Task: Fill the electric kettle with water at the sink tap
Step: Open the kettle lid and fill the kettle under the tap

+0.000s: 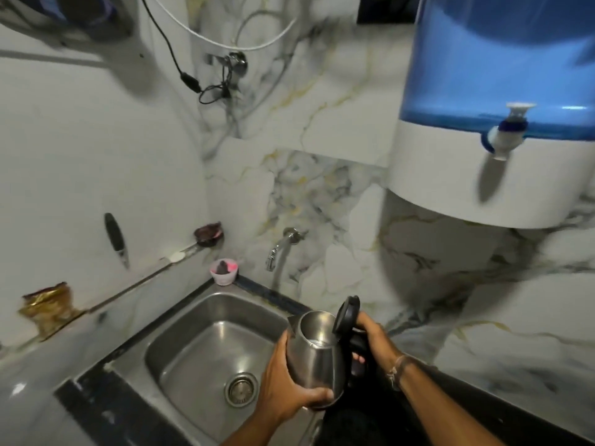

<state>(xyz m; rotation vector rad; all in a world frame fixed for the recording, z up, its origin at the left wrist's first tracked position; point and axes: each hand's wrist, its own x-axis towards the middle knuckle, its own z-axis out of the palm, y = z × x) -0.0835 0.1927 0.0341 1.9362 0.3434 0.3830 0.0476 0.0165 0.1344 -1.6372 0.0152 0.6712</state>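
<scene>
A steel electric kettle (pixel 317 355) with its black lid (pixel 347 313) flipped up is held above the right edge of the steel sink (pixel 180 320). My left hand (pixel 283 384) cups the kettle's body and base from the left. My right hand (pixel 370 338) grips the black handle on the right. The kettle's mouth faces up and its shiny inside shows. The chrome sink tap (pixel 279 249) sticks out of the marble wall, above and to the left of the kettle. No water runs from it.
A blue-and-white water purifier (pixel 489 123) with a small white spout (pixel 502 136) hangs on the wall at upper right. A pink cup (pixel 223 271) sits in the sink's back corner. A gold packet (pixel 48 305) stands on the left ledge. Cables (pixel 199 85) dangle above.
</scene>
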